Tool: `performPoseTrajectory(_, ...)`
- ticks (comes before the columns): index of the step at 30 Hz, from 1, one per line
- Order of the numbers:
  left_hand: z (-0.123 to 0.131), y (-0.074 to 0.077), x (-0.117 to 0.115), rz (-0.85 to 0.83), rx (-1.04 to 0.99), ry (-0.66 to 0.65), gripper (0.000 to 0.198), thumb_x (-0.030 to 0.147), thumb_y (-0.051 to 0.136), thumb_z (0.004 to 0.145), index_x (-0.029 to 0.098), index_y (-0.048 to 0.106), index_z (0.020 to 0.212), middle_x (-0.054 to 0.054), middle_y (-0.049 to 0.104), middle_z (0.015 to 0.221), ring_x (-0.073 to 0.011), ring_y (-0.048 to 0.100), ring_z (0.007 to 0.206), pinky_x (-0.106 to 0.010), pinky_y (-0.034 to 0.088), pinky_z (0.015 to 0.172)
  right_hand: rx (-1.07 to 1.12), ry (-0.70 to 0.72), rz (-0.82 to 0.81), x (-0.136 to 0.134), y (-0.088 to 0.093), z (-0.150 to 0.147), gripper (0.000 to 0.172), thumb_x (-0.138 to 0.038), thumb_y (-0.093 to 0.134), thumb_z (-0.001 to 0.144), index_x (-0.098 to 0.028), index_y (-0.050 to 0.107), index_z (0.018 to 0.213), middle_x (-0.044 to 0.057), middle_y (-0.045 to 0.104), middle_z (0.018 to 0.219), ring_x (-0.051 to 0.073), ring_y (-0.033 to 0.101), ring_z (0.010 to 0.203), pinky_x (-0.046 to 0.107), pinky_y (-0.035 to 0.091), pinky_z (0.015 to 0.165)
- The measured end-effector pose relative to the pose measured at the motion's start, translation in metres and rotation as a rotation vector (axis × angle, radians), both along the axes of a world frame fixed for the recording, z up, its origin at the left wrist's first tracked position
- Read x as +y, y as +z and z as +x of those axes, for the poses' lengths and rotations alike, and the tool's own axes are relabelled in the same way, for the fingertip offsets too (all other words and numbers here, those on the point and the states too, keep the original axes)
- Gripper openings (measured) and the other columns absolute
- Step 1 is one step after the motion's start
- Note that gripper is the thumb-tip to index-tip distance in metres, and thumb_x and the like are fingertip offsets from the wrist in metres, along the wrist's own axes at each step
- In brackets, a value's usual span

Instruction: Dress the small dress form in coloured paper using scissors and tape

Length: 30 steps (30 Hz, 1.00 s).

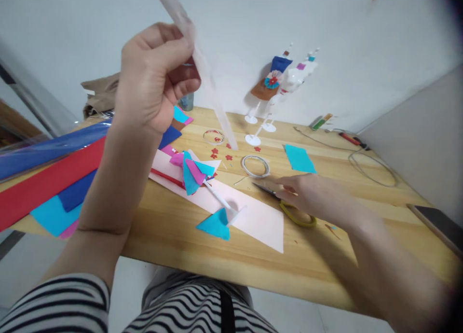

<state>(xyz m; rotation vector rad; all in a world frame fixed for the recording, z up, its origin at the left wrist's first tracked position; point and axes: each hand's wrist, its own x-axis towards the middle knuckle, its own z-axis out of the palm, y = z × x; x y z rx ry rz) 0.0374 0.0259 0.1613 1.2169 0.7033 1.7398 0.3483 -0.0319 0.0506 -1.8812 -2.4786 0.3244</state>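
Raised on the left, my left hand (155, 67) pinches a long, pale pink strip (215, 96) that slants down towards the table. My right hand (307, 193) is low over the table, its fingers closed at the middle of yellow-handled scissors (300, 219). The blades point left. Between my hands, a small white stand (218, 195) dressed in blue and pink pieces lies on its side across a pale pink sheet (262, 222). A teal triangular piece (216, 225) lies beside its base. A roll of tape (255, 166) is just beyond the scissors.
Several small dressed stands (252, 139) rise at the back by the wall. Red flower pieces (229, 158) are scattered near them, with a turquoise rectangle (299, 159) to the right. Colored sheets (54, 178) cover the left. A cable (356, 161) and a phone-like dark object (436, 224) are at right.
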Motion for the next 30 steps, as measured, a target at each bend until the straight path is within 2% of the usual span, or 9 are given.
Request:
performPoseTrajectory(3, 0.001, 0.001, -0.001, -0.016, -0.007, -0.031, 0.019, -0.001, 0.060, 0.092, 0.012, 0.058, 0.077, 0.003, 0.062, 0.062, -0.0053, 0.059, 0.052, -0.014, 0.046, 0.048, 0.390, 0.018, -0.125, 0.008, 0.001, -0.037, 0.027, -0.040, 0.057, 0.093, -0.020, 0.073, 0.085, 0.006, 0.067, 0.072, 0.018, 0.056, 0.062, 0.030, 0.038, 0.056)
performPoseTrajectory(5, 0.000, 0.001, -0.002, -0.017, -0.002, -0.062, 0.016, 0.000, 0.058, 0.093, 0.010, 0.059, 0.081, 0.003, 0.063, 0.063, -0.0042, 0.059, 0.051, -0.013, 0.046, 0.049, 0.554, 0.102, -0.261, 0.018, -0.007, -0.064, 0.034, -0.047, 0.059, 0.090, -0.018, 0.067, 0.074, 0.002, 0.058, 0.064, 0.014, 0.047, 0.058, 0.028, 0.033, 0.053)
performPoseTrajectory(8, -0.003, -0.001, -0.001, -0.010, 0.004, -0.109, 0.013, 0.001, 0.058, 0.095, 0.009, 0.060, 0.084, 0.002, 0.065, 0.066, -0.0036, 0.060, 0.052, -0.013, 0.047, 0.050, 0.589, 0.233, -0.397, 0.034, -0.027, -0.099, 0.040, -0.051, 0.062, 0.086, -0.018, 0.059, 0.063, -0.003, 0.044, 0.057, 0.010, 0.034, 0.054, 0.027, 0.025, 0.051)
performPoseTrajectory(12, -0.010, -0.003, 0.001, 0.009, -0.009, -0.142, 0.014, 0.004, 0.060, 0.095, 0.010, 0.060, 0.083, 0.003, 0.067, 0.067, -0.0033, 0.062, 0.053, -0.013, 0.048, 0.050, 0.594, 0.335, -0.499, 0.044, -0.049, -0.121, 0.048, -0.054, 0.065, 0.082, -0.020, 0.047, 0.054, -0.005, 0.037, 0.054, 0.008, 0.033, 0.052, 0.026, 0.024, 0.049)
performPoseTrajectory(18, -0.015, 0.002, 0.000, 0.004, -0.011, -0.116, 0.017, 0.003, 0.057, 0.096, 0.011, 0.060, 0.082, 0.004, 0.065, 0.065, -0.0031, 0.060, 0.053, -0.013, 0.047, 0.050, 0.704, 0.157, -0.694, 0.038, -0.044, -0.121, 0.048, -0.062, 0.073, 0.073, -0.021, 0.051, 0.058, -0.006, 0.046, 0.050, 0.008, 0.042, 0.039, 0.023, 0.031, 0.039)
performPoseTrajectory(21, -0.016, 0.007, -0.003, 0.009, -0.018, -0.096, 0.018, 0.004, 0.056, 0.097, 0.012, 0.060, 0.081, 0.004, 0.065, 0.065, -0.0040, 0.061, 0.054, -0.013, 0.046, 0.051, 0.740, 0.118, -0.562, 0.032, -0.030, -0.117, 0.045, -0.057, 0.075, 0.074, -0.022, 0.051, 0.059, -0.005, 0.049, 0.047, 0.009, 0.047, 0.038, 0.023, 0.033, 0.040)
performPoseTrajectory(25, -0.019, 0.011, -0.011, 0.025, -0.052, -0.045, 0.018, 0.008, 0.058, 0.096, 0.015, 0.062, 0.080, 0.004, 0.064, 0.067, -0.0061, 0.062, 0.057, -0.015, 0.044, 0.051, 0.739, 0.094, -0.220, 0.032, -0.019, -0.115, 0.036, -0.046, 0.067, 0.085, -0.022, 0.053, 0.061, -0.002, 0.059, 0.048, 0.012, 0.054, 0.044, 0.024, 0.038, 0.049)
performPoseTrajectory(28, -0.022, 0.011, -0.018, 0.081, -0.058, 0.011, 0.022, 0.010, 0.060, 0.094, 0.020, 0.065, 0.075, 0.003, 0.065, 0.070, -0.0084, 0.062, 0.061, -0.017, 0.047, 0.052, 0.700, 0.043, 0.054, 0.040, -0.023, -0.116, 0.037, -0.041, 0.062, 0.088, -0.022, 0.055, 0.057, 0.001, 0.063, 0.051, 0.013, 0.056, 0.047, 0.027, 0.040, 0.053)
performPoseTrajectory(30, -0.023, 0.011, -0.022, 0.163, -0.035, 0.058, 0.022, 0.009, 0.062, 0.090, 0.022, 0.067, 0.073, 0.003, 0.067, 0.072, -0.0097, 0.064, 0.066, -0.018, 0.050, 0.056, 0.694, -0.001, 0.131, 0.048, -0.030, -0.117, 0.041, -0.043, 0.062, 0.089, -0.022, 0.055, 0.054, 0.003, 0.064, 0.052, 0.015, 0.058, 0.048, 0.029, 0.041, 0.054)
